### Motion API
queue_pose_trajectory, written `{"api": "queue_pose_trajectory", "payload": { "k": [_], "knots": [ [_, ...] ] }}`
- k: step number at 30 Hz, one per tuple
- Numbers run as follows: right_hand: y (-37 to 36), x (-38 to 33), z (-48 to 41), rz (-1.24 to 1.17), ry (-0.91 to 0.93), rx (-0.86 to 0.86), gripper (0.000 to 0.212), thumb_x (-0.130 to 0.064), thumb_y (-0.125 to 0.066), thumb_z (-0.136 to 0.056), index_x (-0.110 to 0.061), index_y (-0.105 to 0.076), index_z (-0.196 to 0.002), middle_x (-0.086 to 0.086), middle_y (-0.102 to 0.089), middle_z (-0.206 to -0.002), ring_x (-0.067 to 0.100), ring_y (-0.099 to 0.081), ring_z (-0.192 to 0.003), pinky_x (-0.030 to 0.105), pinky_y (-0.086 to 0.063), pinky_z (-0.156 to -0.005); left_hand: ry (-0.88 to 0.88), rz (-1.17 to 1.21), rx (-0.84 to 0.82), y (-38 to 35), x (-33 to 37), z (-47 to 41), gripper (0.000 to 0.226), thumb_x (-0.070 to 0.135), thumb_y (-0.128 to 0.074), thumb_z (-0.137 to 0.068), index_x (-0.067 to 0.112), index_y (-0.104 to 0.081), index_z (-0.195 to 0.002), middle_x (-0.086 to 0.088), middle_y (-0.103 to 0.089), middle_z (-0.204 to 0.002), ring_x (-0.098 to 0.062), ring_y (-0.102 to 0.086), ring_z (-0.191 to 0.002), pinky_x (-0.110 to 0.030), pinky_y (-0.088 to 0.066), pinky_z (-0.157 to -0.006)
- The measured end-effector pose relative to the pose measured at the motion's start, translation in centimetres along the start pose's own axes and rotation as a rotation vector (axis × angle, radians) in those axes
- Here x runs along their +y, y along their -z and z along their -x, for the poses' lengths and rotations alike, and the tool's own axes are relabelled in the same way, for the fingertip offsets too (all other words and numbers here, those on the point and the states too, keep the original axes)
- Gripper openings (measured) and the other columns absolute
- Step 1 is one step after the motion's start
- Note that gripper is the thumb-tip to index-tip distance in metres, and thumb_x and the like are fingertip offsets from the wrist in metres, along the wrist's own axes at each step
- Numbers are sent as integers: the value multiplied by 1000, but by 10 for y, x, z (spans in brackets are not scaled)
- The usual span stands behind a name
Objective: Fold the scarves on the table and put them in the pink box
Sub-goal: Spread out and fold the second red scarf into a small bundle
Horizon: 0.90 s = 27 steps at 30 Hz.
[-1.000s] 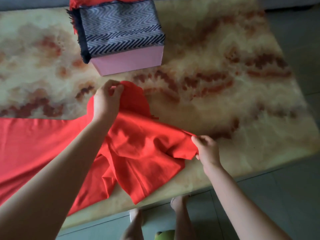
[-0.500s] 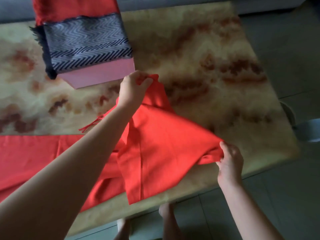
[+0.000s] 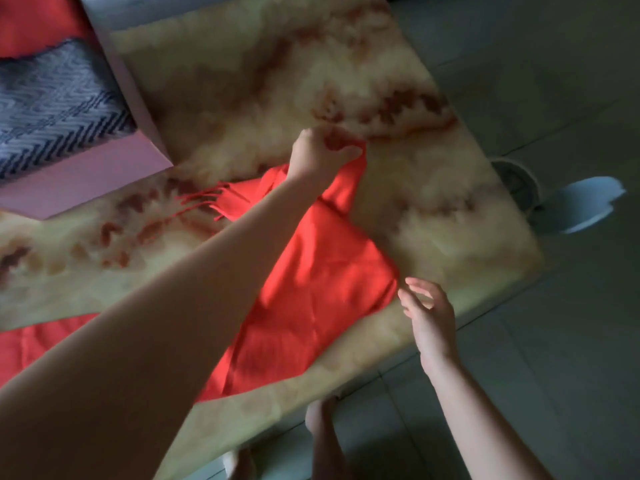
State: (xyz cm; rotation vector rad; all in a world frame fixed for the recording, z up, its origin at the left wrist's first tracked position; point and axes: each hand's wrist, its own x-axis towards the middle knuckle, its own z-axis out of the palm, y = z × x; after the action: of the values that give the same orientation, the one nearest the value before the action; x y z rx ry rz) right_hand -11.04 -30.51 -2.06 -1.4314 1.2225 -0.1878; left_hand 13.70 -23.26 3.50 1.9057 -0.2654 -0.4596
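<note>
Left hand [image 3: 320,157] pinches far corner of red scarf [image 3: 311,289], fingers curled round the cloth. Right hand [image 3: 429,313] is loose, fingers spread, holding nothing, just beside the scarf's right corner. Scarf lies on marbled table [image 3: 381,81] and runs left under the forearm. Pink box [image 3: 86,178] at far left holds grey zigzag scarf [image 3: 59,109] and 1 more red cloth [image 3: 34,22].

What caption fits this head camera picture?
Left hand pinches a red scarf on the table; right hand hovers open beside it.
</note>
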Motion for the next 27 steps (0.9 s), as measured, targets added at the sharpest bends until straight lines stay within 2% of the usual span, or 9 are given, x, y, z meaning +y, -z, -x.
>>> {"api": "queue_pose_trajectory", "payload": {
  "k": [5,8,10,12,15,18,21,24,27],
  "knots": [
    [-8,-23,-25,-23,66,-54,26,-14,-66,-80,-19,-63,-105,7,-65,-111,26,-64,-97,37,-50,-86,69,-59,-168,-57,-6,1,26,7,-70,-79,9,-68,-105,-6,-68,-91,-9,-60,-74,-25,-50,-75],
    [-20,-31,-39,40,99,-78,35,-9,-65,-85,-15,-60,-119,7,-63,-117,22,-64,-93,28,-50,-80,85,-228,-129,-54,-23,-2,32,2,-65,-79,8,-67,-110,-10,-68,-110,-19,-62,-101,-23,-45,-92],
    [-31,-33,-45,103,134,-109,41,-11,-67,-84,-15,-58,-125,7,-61,-119,15,-63,-86,21,-48,-75,153,-417,-49,-36,-40,-6,40,10,-64,-79,13,-64,-118,-10,-64,-120,-26,-55,-115,-29,-42,-97],
    [-42,-34,-49,141,146,-139,47,-13,-69,-83,-15,-55,-128,8,-58,-122,7,-60,-78,23,-48,-77,302,-570,-27,-17,-59,-6,49,23,-66,-80,15,-56,-128,-14,-55,-129,-32,-47,-124,-38,-40,-102],
    [-58,-38,-51,221,164,-182,48,-17,-69,-84,-15,-53,-130,9,-57,-125,8,-59,-77,25,-46,-82,459,-638,-62,4,-76,2,60,43,-66,-82,10,-52,-130,-18,-53,-132,-35,-47,-124,-38,-40,-98],
    [-74,-42,-48,296,240,-232,47,-21,-70,-82,-14,-57,-127,10,-57,-123,22,-62,-94,15,-44,-83,403,-544,-98,11,-79,8,44,38,-66,-84,10,-64,-119,-17,-65,-117,-31,-58,-111,-34,-44,-86],
    [-88,-42,-47,278,244,-268,59,-33,-68,-70,-11,-59,-124,9,-60,-123,26,-59,-109,39,-45,-98,388,-356,-88,4,-75,10,31,28,-72,-81,9,-70,-106,-13,-70,-100,-25,-65,-94,-33,-48,-77],
    [-93,-50,-44,192,210,-275,74,-35,-66,-62,-12,-52,-131,7,-58,-128,20,-55,-118,40,-42,-103,439,-139,-210,-7,-61,14,6,21,-69,-84,16,-67,-82,-1,-59,-63,-8,-52,-49,-18,-38,-44],
    [-78,-55,-48,32,162,-215,68,-23,-53,-63,-19,-49,-131,4,-57,-127,18,-57,-115,40,-45,-102,604,272,-407,-18,-36,18,9,17,-58,-91,18,-63,-84,4,-63,-69,-7,-57,-60,-20,-47,-58]
  ]
}}
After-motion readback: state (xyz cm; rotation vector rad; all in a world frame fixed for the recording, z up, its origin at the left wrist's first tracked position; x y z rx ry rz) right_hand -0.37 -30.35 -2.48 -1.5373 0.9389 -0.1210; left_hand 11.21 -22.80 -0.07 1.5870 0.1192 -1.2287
